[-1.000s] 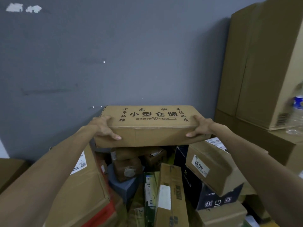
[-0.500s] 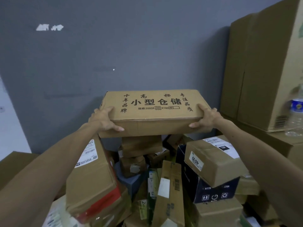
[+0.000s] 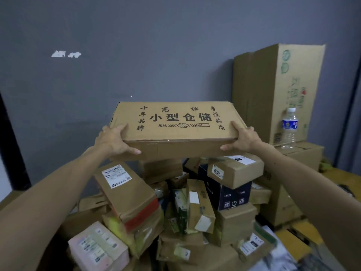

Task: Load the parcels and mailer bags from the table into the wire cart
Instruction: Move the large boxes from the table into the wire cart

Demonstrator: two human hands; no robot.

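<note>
Change: flat box (image 3: 175, 132) higher than a second ago, over the parcel pile (image 3: 195, 202) | Hands: left hand (image 3: 113, 140) and right hand (image 3: 243, 139) grip its two ends | Room: bare wall (image 3: 136, 55) behind, tall carton (image 3: 273, 90) near its right edge

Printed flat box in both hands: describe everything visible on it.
The box is flat, wide, closed brown cardboard with black Chinese print and size figures on top. It is held roughly level, long side across the view, over the pile of parcels. The left hand grips its left end, the right hand its right end, thumbs on top. Contact underneath cannot be told.
</note>
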